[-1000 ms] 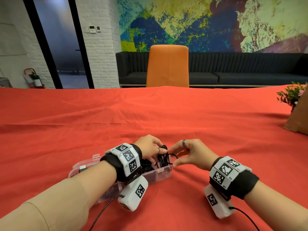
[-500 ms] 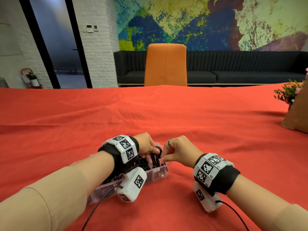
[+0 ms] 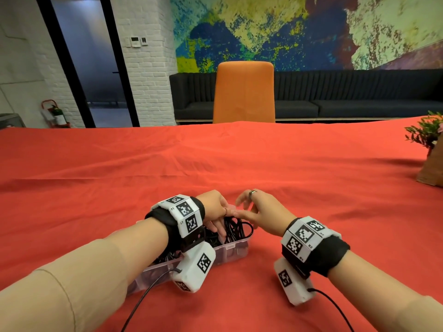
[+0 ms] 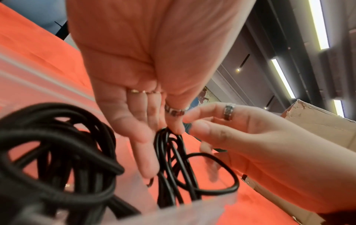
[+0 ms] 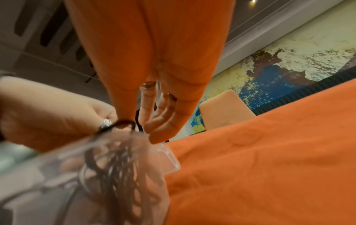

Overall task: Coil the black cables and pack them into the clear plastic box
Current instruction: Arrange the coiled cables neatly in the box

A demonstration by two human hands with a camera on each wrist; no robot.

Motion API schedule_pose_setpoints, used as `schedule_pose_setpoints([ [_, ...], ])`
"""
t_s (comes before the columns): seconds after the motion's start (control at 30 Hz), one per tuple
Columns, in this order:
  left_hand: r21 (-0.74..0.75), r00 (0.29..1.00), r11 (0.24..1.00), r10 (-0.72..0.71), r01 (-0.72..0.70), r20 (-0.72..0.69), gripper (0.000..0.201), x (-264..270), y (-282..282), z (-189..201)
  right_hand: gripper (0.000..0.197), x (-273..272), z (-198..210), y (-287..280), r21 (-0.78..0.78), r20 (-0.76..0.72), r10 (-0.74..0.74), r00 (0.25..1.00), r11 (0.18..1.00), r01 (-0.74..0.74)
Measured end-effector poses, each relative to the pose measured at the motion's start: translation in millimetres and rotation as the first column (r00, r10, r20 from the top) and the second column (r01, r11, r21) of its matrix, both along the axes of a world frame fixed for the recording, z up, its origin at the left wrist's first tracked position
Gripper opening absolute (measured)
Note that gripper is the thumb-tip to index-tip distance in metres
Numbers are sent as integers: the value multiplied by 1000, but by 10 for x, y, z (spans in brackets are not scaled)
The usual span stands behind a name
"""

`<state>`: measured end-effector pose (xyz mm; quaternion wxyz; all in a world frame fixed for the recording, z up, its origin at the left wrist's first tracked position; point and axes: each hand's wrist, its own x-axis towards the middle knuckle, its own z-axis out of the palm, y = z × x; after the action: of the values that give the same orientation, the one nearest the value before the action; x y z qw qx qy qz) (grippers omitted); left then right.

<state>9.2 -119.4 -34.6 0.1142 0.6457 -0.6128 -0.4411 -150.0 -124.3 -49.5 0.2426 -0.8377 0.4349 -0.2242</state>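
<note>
A clear plastic box (image 3: 233, 251) sits on the red cloth in front of me and holds black cables. My left hand (image 3: 219, 226) reaches down into its right end. It pinches a coil of thin black cable (image 4: 171, 161) between the thumb (image 4: 176, 126) and straight fingers. A thicker black coil (image 4: 57, 152) lies in the box to the left of it. My right hand (image 3: 244, 212) hovers beside the left hand with fingers spread and relaxed. Its fingertips are close to the coil's top loop (image 5: 123, 123) and grip nothing.
The red tablecloth (image 3: 311, 188) stretches wide and flat ahead and to both sides. A plant in a brown cardboard holder (image 3: 431, 164) stands at the right edge. An orange chair (image 3: 244, 92) is at the table's far side. Sensor leads trail from both wrists.
Both hands came closer to me and lowered the thin coil into the box's right end. My right hand let go of the loop and spread its fingers.
</note>
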Motion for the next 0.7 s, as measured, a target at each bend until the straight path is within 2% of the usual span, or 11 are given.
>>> schedule_pose_setpoints([
  [0.07,-19,1000,1000,21,-20,23,23,-8,-10,-17,16,19,-79,-14,-38,-30,-13,999,999,12],
  [0.27,-50,997,996,72,-72,11,22,47,-5,-42,10,65,-154,-35,-82,-12,-32,999,996,30],
  [0.43,-207,976,978,39,6,213,16,24,28,-21,17,130,-159,-6,-109,-158,-38,987,994,21],
  [0.53,-270,909,952,-21,146,417,11,-27,60,38,20,171,-156,32,-125,-270,-57,961,992,23],
  [0.6,-257,844,935,-73,243,532,10,-39,83,95,20,176,-140,54,-137,-317,-60,947,990,17],
  [0.7,-148,757,913,-215,380,618,27,-28,132,159,19,186,-118,67,-147,-365,-71,928,989,17],
])
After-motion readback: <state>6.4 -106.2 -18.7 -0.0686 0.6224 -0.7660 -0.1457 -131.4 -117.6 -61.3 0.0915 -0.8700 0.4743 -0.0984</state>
